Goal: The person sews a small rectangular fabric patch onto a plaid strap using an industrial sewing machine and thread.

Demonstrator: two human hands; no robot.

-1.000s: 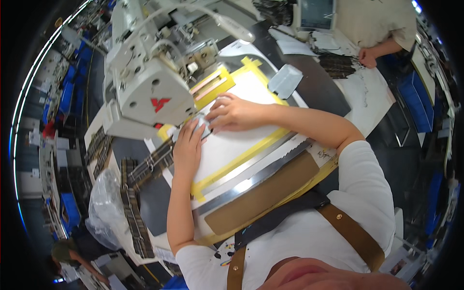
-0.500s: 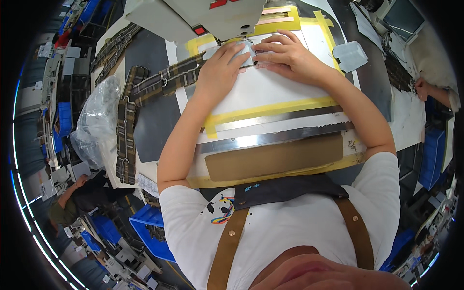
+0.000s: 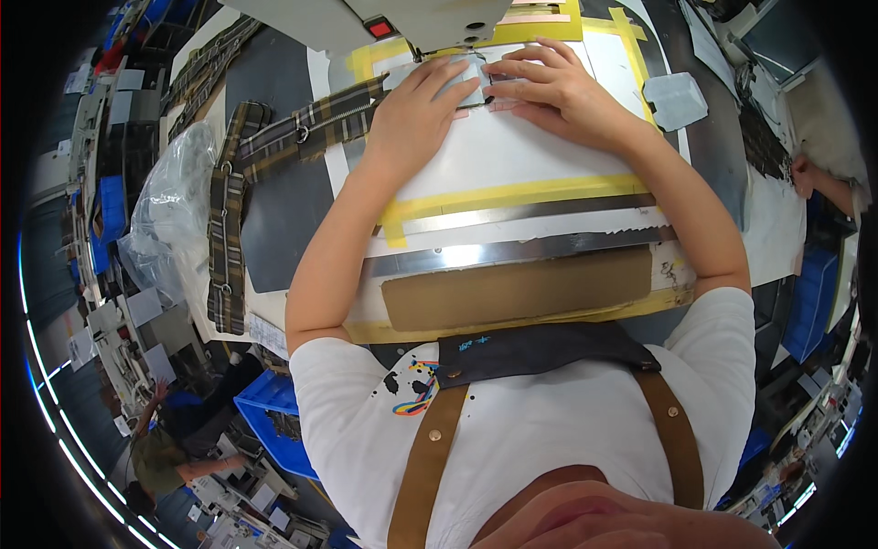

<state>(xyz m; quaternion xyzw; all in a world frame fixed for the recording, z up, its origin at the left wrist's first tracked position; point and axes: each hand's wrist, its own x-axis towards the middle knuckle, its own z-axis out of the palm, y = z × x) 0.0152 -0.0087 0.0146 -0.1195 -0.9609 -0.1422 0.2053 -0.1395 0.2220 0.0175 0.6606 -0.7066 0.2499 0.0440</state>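
Note:
Under the needle area of a white sewing machine [image 3: 402, 23] lies a small pale, see-through plate [image 3: 472, 80]. My left hand [image 3: 416, 108] rests flat on its left part, fingers stretched forward near the needle. My right hand [image 3: 562, 99] has its fingers apart, with the fingertips at the plate's right edge. Both hands press from above and grasp nothing. A brown and black plaid zipper strip [image 3: 320, 126] with metal ring pulls runs from beneath my left hand toward the left. Its end near the plate is hidden by that hand.
The plaid strip bends down over the table's left side [image 3: 227, 247], beside a clear plastic bag [image 3: 169, 215]. More plaid strips [image 3: 215, 69] lie far left. A translucent block [image 3: 675, 101] sits right of the yellow-taped white board [image 3: 521, 165]. Another person's hand [image 3: 805, 176] is at far right.
The view has shifted slightly, while both hands keep nearly the same place on the plate. In the left background, another person has changed posture.

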